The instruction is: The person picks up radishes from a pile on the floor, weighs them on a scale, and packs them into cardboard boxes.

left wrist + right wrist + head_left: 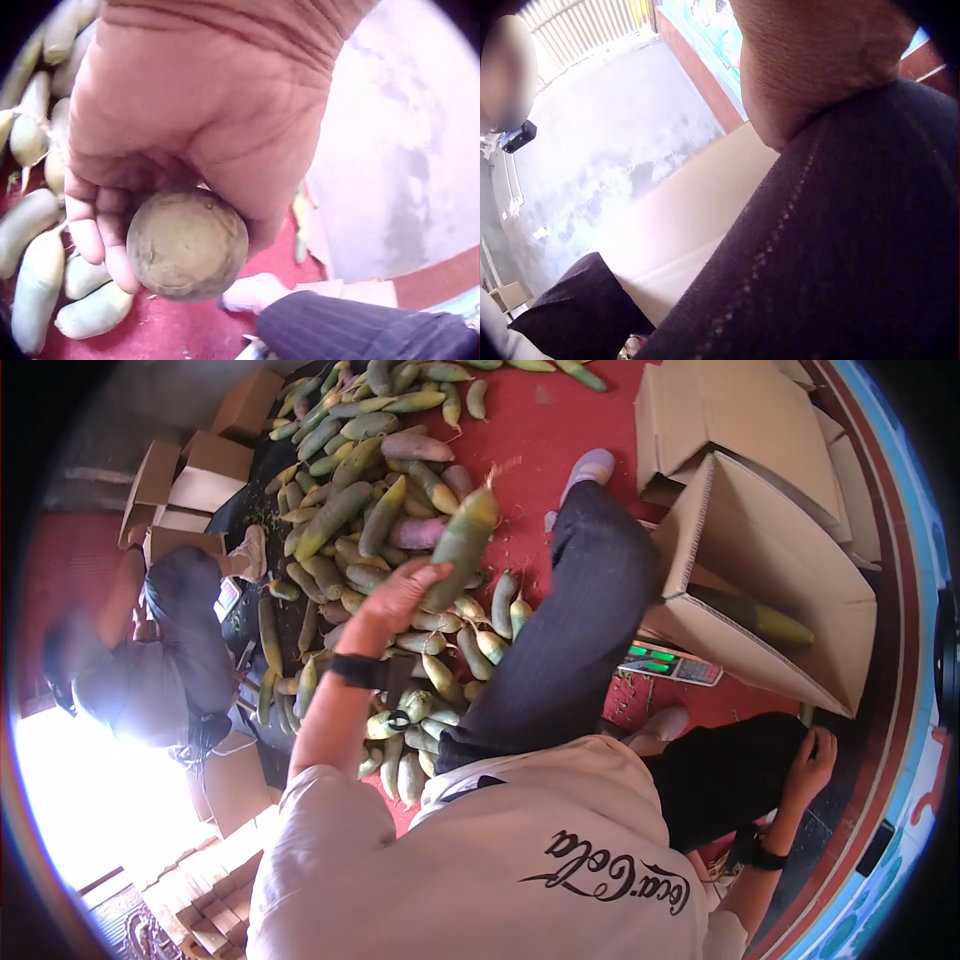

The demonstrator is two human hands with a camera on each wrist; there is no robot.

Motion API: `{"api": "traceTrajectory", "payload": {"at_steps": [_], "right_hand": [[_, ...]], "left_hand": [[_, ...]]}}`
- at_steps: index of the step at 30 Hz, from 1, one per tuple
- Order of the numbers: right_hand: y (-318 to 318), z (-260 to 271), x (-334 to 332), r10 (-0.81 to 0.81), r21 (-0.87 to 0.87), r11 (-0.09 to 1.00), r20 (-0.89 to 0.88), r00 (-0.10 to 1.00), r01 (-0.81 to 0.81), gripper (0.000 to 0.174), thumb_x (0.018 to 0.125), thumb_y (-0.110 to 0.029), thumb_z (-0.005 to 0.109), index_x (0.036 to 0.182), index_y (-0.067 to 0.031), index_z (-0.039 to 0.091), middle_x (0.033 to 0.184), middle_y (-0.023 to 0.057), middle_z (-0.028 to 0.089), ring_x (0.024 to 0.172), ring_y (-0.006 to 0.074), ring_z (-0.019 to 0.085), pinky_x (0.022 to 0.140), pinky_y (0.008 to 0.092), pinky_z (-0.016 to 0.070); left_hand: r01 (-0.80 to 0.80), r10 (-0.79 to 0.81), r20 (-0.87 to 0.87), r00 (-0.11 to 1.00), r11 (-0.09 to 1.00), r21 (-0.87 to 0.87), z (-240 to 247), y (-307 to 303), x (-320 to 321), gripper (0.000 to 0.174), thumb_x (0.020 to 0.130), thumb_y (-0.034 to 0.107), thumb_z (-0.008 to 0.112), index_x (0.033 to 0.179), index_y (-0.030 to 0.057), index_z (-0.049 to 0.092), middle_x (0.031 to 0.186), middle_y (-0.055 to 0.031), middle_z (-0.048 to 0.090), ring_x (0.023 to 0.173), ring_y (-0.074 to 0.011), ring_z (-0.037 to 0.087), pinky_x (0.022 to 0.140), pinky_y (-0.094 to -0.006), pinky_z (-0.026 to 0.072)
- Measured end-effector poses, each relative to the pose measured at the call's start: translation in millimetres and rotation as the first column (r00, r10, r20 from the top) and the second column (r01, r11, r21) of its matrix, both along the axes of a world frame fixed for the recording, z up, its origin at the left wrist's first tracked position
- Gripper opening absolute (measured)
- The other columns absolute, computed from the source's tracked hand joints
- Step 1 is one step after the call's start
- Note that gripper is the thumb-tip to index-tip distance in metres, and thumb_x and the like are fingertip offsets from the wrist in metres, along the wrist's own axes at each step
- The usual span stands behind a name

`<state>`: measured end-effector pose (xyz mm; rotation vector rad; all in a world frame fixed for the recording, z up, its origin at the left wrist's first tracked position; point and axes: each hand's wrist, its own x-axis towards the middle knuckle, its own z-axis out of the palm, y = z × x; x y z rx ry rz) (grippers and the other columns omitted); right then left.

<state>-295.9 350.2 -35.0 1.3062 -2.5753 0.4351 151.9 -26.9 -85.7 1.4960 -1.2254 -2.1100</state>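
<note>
My left hand [405,592] grips a large green radish [465,540] near one end and holds it above the pile. The radish is green with a yellowish tip and a thin root pointing away. In the left wrist view, its blunt, pale round end [187,244] faces the camera, with fingers on one side and the thumb on the other. Beneath lies a heap of green radishes [335,520], a few of them pinkish purple. My right hand [815,758] rests on my dark-trousered knee and holds nothing; the right wrist view shows its base [817,75] against the cloth.
An open cardboard box [840,600] with a radish [755,618] inside stands at right. Beside it is a scale [670,663] with green lit digits on the red floor [540,420]. Another person [150,670] sits at left near more boxes [210,470].
</note>
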Motion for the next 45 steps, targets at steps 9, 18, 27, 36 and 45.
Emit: {"api": "traceTrajectory", "payload": {"at_steps": [9, 18, 27, 36, 45], "right_hand": [[-31, 79, 52, 0.172, -0.196, 0.961, -0.125, 0.977, -0.195, 0.023, 0.081, -0.007, 0.054, 0.103, -0.0008, 0.055, 0.107, 0.0152, 0.054, 0.1, 0.0299, 0.052, 0.086, 0.0339, 0.0405], [-52, 114, 112, 0.643, -0.12, 0.766, 0.137, 0.754, -0.631, 0.071, 0.062, -0.047, 0.069, 0.116, -0.005, 0.05, 0.11, 0.0165, 0.054, 0.101, 0.034, 0.05, 0.087, 0.0419, 0.0387], [-41, 96, 79, 0.348, -0.37, 0.919, 0.598, 0.722, -0.137, 0.044, 0.068, -0.018, 0.066, 0.105, 0.0037, 0.052, 0.092, 0.0081, 0.057, 0.086, 0.0158, 0.053, 0.078, 0.0301, 0.0424], [-79, 94, -25, 0.002, 0.121, 0.992, 0.183, 0.983, -0.025, 0.038, 0.079, -0.034, 0.06, 0.098, -0.0005, 0.058, 0.08, 0.0166, 0.06, 0.075, 0.0256, 0.059, 0.07, 0.0338, 0.0431], [-137, 24, -93, 0.147, 0.557, 0.805, 0.147, 0.978, -0.205, 0.045, 0.077, -0.038, 0.06, 0.083, 0.0067, 0.057, 0.071, 0.0237, 0.057, 0.068, 0.0372, 0.056, 0.064, 0.0402, 0.0419]], "left_hand": [[0.585, -0.635, -0.054, 0.77, 0.738, -0.336, 157, 44, -84, 0.069, 0.07, 0.035, 0.067, 0.121, -0.0043, 0.043, 0.103, -0.0109, 0.057, 0.089, -0.0157, 0.056, 0.079, -0.0271, 0.0454], [0.873, -0.974, -0.066, 0.215, 0.222, -0.434, 152, 106, -169, 0.059, 0.074, 0.035, 0.065, 0.112, -0.0073, 0.049, 0.1, -0.0122, 0.057, 0.091, -0.0169, 0.052, 0.08, -0.0279, 0.0425], [0.541, -0.682, -0.206, 0.702, 0.699, -0.468, 144, 67, -139, 0.045, 0.088, 0.038, 0.047, 0.115, 0.0008, 0.05, 0.091, -0.0096, 0.062, 0.078, -0.0156, 0.061, 0.071, -0.026, 0.0468], [0.189, -0.083, 0.317, 0.945, 0.929, -0.319, 28, 8, 14, 0.03, 0.088, 0.03, 0.047, 0.102, 0.0051, 0.056, 0.086, -0.0037, 0.059, 0.074, -0.0118, 0.057, 0.065, -0.0235, 0.0449], [0.736, -0.405, 0.792, 0.457, 0.672, -0.081, -177, 54, 207, 0.011, 0.076, 0.014, 0.051, 0.081, 0.008, 0.06, 0.075, -0.0108, 0.062, 0.077, -0.0213, 0.062, 0.062, -0.0333, 0.0488]]}}
